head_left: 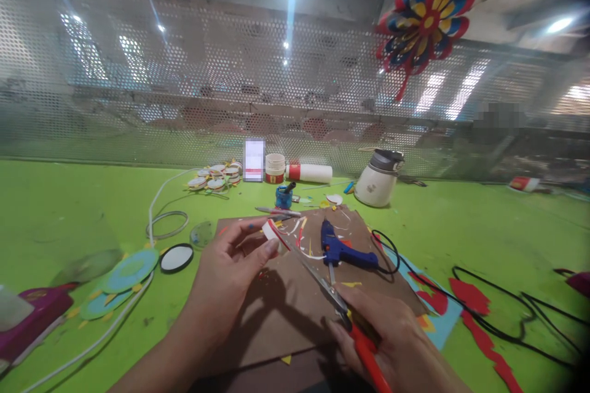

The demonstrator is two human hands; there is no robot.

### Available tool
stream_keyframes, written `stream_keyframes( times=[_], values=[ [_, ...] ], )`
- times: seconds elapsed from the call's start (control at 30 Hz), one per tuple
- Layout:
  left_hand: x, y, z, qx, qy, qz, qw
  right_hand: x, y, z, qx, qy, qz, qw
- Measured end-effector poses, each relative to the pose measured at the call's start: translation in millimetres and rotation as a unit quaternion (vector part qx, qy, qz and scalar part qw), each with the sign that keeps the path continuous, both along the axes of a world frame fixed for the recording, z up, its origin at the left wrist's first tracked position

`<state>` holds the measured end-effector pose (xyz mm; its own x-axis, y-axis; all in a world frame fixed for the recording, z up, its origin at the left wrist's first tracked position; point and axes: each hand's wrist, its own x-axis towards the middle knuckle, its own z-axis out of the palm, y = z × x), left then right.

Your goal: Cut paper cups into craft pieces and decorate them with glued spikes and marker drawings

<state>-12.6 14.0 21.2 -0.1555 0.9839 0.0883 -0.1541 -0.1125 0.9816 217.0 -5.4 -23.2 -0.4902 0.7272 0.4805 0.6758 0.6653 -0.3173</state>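
Observation:
Between the thumb and fingers of my left hand [237, 258] is a small white piece with a red edge [275, 234], held tilted above the brown cardboard [286, 331]. My right hand [382, 325] grips scissors [329, 291] with orange-red handles. Their blades point up and left, and the tips reach the red edge of the piece; I cannot tell whether they bite into it. A blue glue gun [343, 252] lies on the cardboard just beyond the scissors, among thin white, red and yellow scraps.
White discs with yellow points [216, 178] are grouped at the back left, near a phone [254, 159]. A white jug [378, 181] stands behind the cardboard. Black cords [488, 319] run across the right of the green table [461, 221]. Light-blue discs [131, 270] lie left.

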Motion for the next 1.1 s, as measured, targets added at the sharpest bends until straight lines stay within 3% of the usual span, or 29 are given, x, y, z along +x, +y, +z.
stream_keyframes(
  times=[0.37,0.57,1.1],
  values=[
    [-1.2,0.4,-2.8,0.014,0.019,0.002,1.000,1.2,-0.6,-7.0,0.016,-0.010,-0.013,1.000],
    [-1.4,0.5,0.1,0.026,0.040,0.011,0.999,2.1,-2.2,-0.5,-0.028,-0.028,-0.018,0.999],
    [-2.7,2.1,-6.1,0.055,0.073,0.019,0.996,1.2,-2.4,0.7,-0.004,-0.022,-0.017,1.000]
  ],
)
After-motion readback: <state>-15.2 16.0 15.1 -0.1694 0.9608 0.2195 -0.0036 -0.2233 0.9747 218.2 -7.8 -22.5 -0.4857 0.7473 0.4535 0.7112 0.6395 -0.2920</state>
